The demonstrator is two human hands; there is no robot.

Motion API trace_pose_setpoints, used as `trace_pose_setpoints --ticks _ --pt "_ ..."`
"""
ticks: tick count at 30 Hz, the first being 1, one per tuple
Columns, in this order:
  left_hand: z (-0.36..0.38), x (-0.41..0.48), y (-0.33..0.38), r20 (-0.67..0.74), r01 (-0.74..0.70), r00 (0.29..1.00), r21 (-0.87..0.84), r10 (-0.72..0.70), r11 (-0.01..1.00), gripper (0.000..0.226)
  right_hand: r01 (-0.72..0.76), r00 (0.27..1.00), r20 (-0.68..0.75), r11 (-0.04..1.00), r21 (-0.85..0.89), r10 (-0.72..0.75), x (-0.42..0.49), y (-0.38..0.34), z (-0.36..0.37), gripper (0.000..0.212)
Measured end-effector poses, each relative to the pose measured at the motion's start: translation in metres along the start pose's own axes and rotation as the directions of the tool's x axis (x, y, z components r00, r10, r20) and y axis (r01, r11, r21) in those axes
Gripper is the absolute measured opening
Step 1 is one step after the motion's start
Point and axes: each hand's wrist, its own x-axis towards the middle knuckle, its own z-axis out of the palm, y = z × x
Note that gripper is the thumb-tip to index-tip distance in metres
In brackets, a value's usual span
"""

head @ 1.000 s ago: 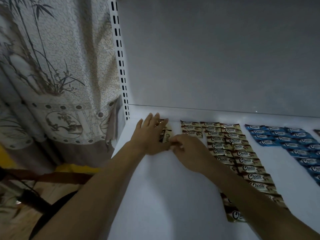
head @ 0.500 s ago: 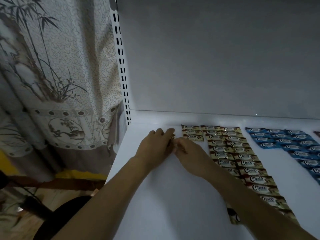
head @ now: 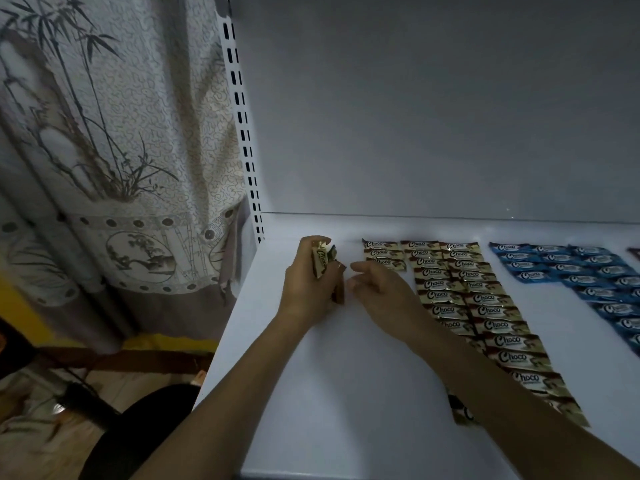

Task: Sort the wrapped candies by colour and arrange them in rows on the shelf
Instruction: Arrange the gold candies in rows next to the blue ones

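shelf (head: 311, 393) left and near part left bare | gold candies (head: 320, 263) clutched in left hand (head: 308, 289) | right hand (head: 381, 296) loosely open just beside | gold rows (head: 485, 306), blue rows (head: 588, 271) laid out right

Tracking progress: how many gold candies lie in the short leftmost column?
3 gold candies: back one, middle one, front one by the right hand, which may hide more.

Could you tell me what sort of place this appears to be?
Probably a small shop or a home storeroom: a white metal display shelf on a slotted upright, rows of gold-and-brown wrapped candies, and a bamboo-print curtain.
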Motion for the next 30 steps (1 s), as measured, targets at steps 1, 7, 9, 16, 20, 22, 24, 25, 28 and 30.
trace_pose_setpoints --ticks 1,7,9,16,20,22,24,25,28,30 --pt "0.005 -0.001 0.002 -0.018 -0.002 1.0 -0.082 0.001 0.997 0.026 -0.018 1.0 -0.015 0.995 0.096 0.019 0.0 -0.001 0.001 0.033" --pt "0.013 -0.003 0.004 -0.034 0.074 0.995 -0.369 -0.093 0.926 0.02 -0.01 0.991 -0.127 0.951 0.308 0.051 0.005 -0.01 -0.006 0.025" --pt "0.013 -0.006 0.006 -0.019 0.073 0.996 -0.386 -0.087 0.92 0.013 0.018 0.988 -0.15 0.955 0.295 0.028 0.008 -0.017 -0.005 0.025" --pt "0.01 -0.009 0.016 0.013 0.134 0.99 -0.319 -0.138 0.938 0.022 -0.037 0.99 -0.11 0.924 0.38 0.084 0.018 -0.036 0.0 0.015" --pt "0.007 -0.005 0.019 0.04 0.214 0.976 -0.372 -0.215 0.903 0.025 -0.172 0.985 0.074 0.894 0.414 0.156 0.018 -0.049 -0.016 0.02" --pt "0.005 -0.005 0.02 0.089 0.242 0.97 -0.411 -0.225 0.879 0.025 -0.202 0.977 0.142 0.9 0.386 0.158 0.019 -0.051 -0.023 0.019" --pt "0.005 -0.006 0.021 0.137 0.272 0.962 -0.457 -0.235 0.847 0.023 -0.193 0.98 0.126 0.911 0.364 0.157 0.021 -0.052 -0.028 0.015" --pt "0.005 -0.006 0.023 0.155 0.29 0.957 -0.476 -0.246 0.83 0.022 -0.17 0.985 0.094 0.918 0.357 0.146 0.021 -0.051 -0.03 0.014" --pt "0.004 -0.004 0.022 0.164 0.325 0.945 -0.552 -0.282 0.768 0.018 -0.105 0.995 0.035 0.932 0.347 0.098 0.022 -0.05 -0.037 0.012" --pt "0.001 -0.004 0.021 0.151 0.326 0.943 -0.592 -0.296 0.737 0.019 -0.089 0.995 0.066 0.94 0.33 0.071 0.021 -0.048 -0.042 0.012"
